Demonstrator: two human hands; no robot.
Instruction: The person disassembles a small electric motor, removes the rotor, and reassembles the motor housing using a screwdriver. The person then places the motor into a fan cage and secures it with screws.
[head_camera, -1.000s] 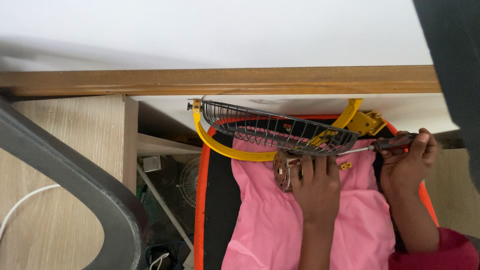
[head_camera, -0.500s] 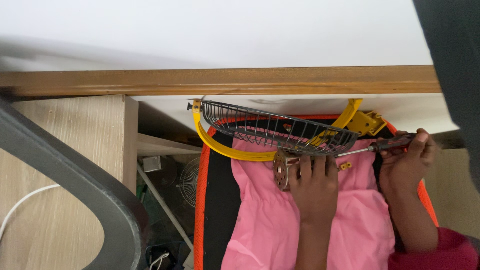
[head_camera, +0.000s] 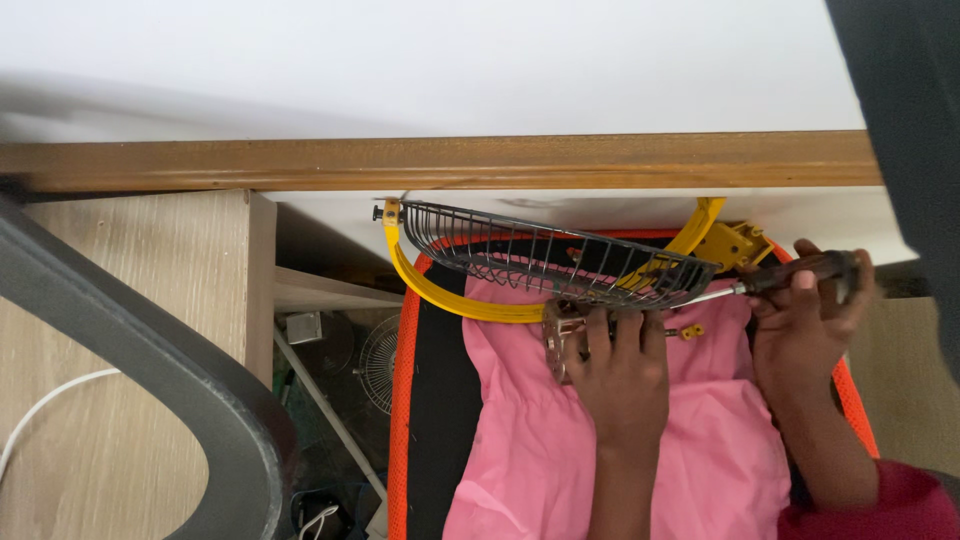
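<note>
screwdriver axis: screwdriver (head_camera: 770, 280) lies near level, dark handle at right, shaft running left and slightly down toward the metal bracket (head_camera: 562, 335)
right hand (head_camera: 805, 320): wrapped tight on the handle
left hand (head_camera: 625, 365): fingers clamped over the bracket, nearer to it
bracket position: just under the wire basket (head_camera: 560, 262) on its yellow frame (head_camera: 450, 295); over pink cloth (head_camera: 560, 450)
tip contact: hidden by fingers; cannot tell

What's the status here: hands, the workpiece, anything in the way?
Left hand grips metal bracket. Right hand holds screwdriver, shaft aimed at the bracket. Wire basket on yellow frame crowds above.
</note>
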